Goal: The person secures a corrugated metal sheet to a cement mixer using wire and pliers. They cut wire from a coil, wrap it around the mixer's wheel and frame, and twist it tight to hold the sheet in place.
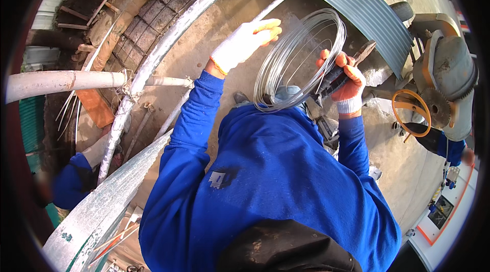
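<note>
Dark fabric [288,246], cut off below, was unidentifiable. The orange-and-white-gloved right hand [350,79] was clamped on a partly hidden black-handled tool [333,81]; a round silvery wire coil [270,63] showed between it and the white-gloved left hand [242,42], fingers extended. Beyond, a grey corrugated sheet [352,9] left view.

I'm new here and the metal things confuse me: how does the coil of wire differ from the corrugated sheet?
The coil of wire is a bundle of thin loops, open in the middle; the corrugated sheet is one broad, ridged surface. The coil of wire is held in the right grip, while neither grip touches the corrugated sheet. The coil of wire looks smaller than the corrugated sheet. Both look greyish and metallic.
</note>
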### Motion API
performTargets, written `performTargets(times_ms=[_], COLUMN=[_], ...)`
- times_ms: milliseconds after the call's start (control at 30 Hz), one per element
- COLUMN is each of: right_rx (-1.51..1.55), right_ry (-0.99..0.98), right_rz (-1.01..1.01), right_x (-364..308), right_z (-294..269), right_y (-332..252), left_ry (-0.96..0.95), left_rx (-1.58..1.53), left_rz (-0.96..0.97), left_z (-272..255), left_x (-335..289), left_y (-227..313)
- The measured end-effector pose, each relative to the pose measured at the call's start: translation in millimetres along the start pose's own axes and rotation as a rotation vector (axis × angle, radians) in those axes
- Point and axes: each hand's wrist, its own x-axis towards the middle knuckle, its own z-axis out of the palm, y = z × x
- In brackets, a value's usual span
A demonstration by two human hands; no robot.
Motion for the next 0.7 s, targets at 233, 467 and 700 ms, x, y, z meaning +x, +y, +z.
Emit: performTargets(times_ms=[233,467,700], right_rx=[-0.075,-0.114,-0.104], right_ry=[0.022,0.066,0.103], right_rz=[0.067,0.085,0.066], right_x=[-20.9,-18.3,-20.4], right_z=[12.6,24.6,29.0], right_y=[-11.8,-6.1,0.3], left_ry=[0.507,-0.034,-0.054], left_rx=[-0.205,-0.609,-0.482], left_rz=[-0.362,-0.251,-0.298], left_z=[-18.7,82.4,107.9], left_x=[-48.5,-40.2,-28.1], left_y=[-170.7,-127.6,-104.3])
